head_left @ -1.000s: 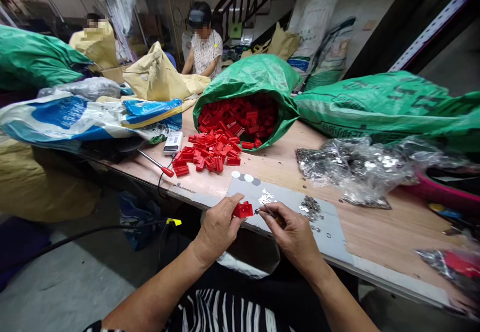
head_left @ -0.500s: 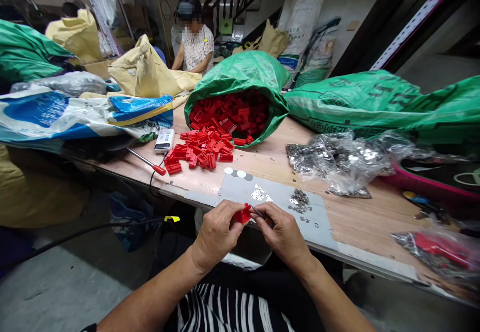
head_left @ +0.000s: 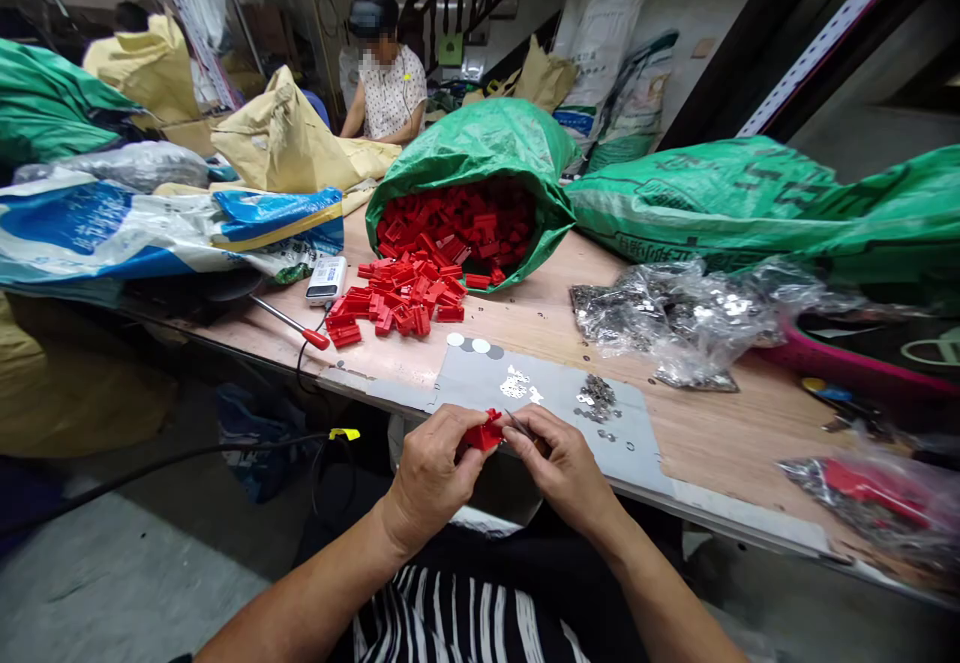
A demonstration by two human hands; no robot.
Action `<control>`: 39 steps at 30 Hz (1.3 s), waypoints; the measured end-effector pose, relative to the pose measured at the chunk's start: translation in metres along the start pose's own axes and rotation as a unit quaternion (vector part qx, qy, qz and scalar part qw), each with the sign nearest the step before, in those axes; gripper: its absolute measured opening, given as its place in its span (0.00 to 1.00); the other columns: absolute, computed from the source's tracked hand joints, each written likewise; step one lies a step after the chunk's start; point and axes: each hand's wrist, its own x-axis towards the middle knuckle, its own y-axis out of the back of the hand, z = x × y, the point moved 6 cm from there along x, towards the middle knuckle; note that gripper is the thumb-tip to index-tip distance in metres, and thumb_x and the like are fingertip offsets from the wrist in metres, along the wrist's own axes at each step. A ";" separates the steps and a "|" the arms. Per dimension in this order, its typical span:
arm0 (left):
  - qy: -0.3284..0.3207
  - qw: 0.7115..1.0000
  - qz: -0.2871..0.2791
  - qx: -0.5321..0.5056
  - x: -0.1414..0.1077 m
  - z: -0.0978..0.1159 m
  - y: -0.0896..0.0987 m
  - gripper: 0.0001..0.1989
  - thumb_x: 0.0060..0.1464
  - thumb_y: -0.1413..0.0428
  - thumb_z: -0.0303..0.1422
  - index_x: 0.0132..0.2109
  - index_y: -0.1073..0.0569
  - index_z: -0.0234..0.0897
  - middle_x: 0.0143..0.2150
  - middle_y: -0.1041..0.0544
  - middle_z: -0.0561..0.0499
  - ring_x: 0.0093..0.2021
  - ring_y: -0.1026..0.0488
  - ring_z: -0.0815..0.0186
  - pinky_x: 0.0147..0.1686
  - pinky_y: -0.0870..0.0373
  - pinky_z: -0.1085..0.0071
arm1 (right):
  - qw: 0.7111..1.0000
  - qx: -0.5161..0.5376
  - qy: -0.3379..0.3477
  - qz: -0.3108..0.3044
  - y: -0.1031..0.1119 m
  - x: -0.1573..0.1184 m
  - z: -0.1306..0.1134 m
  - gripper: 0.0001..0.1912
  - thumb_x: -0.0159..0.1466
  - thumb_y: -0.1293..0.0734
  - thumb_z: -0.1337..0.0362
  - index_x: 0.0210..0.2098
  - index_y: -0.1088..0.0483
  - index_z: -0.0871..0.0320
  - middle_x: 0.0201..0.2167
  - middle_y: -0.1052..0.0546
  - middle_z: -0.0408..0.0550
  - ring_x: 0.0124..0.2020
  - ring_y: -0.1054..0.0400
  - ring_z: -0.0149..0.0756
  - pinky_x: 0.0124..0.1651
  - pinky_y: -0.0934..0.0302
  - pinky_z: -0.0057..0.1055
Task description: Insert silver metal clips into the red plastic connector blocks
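Observation:
My left hand (head_left: 435, 458) pinches a small red plastic part (head_left: 485, 431) just over the table's front edge. Closed round a thin pointed metal tool (head_left: 516, 422) is my right hand (head_left: 561, 458); the tool's tip is at the right side of the red part. Most of its handle is hidden in my fingers, so I cannot tell its exact kind. Beyond my hands, a grey mat (head_left: 474, 380) carries a small pile of flat silvery pieces (head_left: 516, 383) and a pile of darker metal pieces (head_left: 598, 395).
A green sack (head_left: 480, 133) lies open, red parts (head_left: 405, 293) spilling out. Left of these are a red-handled rod (head_left: 300, 328) and a white device (head_left: 326, 280) with a cable. Clear bags of metal pieces (head_left: 675, 313) lie right. Across the table sits another person (head_left: 390, 93).
The tool's tip has shifted slightly away from the red part, and my hands are a touch further apart. The whole view has moved a little. Both grips are unchanged.

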 end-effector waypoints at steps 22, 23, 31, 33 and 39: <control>-0.049 0.997 -0.050 -0.024 -0.018 0.010 -0.019 0.14 0.53 0.49 0.20 0.45 0.29 0.37 0.39 0.22 0.47 0.39 0.26 0.64 0.41 0.28 0.68 | 0.979 0.153 -0.123 -0.050 -0.008 -0.010 0.035 0.15 0.60 0.33 0.54 0.31 0.41 0.56 0.28 0.38 0.39 0.29 0.43 0.29 0.33 0.44 0.26; -0.044 0.997 -0.055 -0.033 -0.020 0.009 -0.020 0.14 0.53 0.48 0.20 0.45 0.29 0.37 0.39 0.22 0.47 0.40 0.26 0.64 0.41 0.28 0.68 | 0.978 0.156 -0.127 -0.051 -0.009 -0.013 0.036 0.15 0.60 0.33 0.54 0.31 0.41 0.57 0.28 0.37 0.39 0.30 0.43 0.29 0.34 0.43 0.27; 0.064 0.986 -0.081 -0.131 -0.028 -0.005 -0.024 0.12 0.49 0.41 0.23 0.42 0.26 0.38 0.36 0.23 0.49 0.35 0.26 0.66 0.35 0.29 0.71 | 0.934 0.270 -0.207 -0.111 -0.015 -0.032 0.037 0.17 0.59 0.32 0.53 0.36 0.41 0.56 0.29 0.39 0.37 0.24 0.50 0.24 0.25 0.54 0.22; 0.082 0.981 -0.085 -0.152 -0.029 -0.009 -0.025 0.11 0.48 0.40 0.25 0.41 0.26 0.37 0.35 0.23 0.49 0.34 0.26 0.66 0.34 0.29 0.72 | 0.918 0.306 -0.223 -0.114 -0.016 -0.035 0.037 0.19 0.58 0.31 0.52 0.35 0.43 0.55 0.27 0.42 0.36 0.22 0.54 0.23 0.23 0.59 0.22; 0.110 0.952 -0.099 -0.267 -0.032 -0.023 -0.032 0.12 0.46 0.36 0.31 0.39 0.25 0.35 0.35 0.23 0.47 0.35 0.25 0.65 0.34 0.28 0.71 | 0.865 0.398 -0.266 -0.150 -0.022 -0.044 0.040 0.24 0.51 0.27 0.52 0.37 0.42 0.54 0.25 0.44 0.33 0.19 0.58 0.20 0.20 0.64 0.22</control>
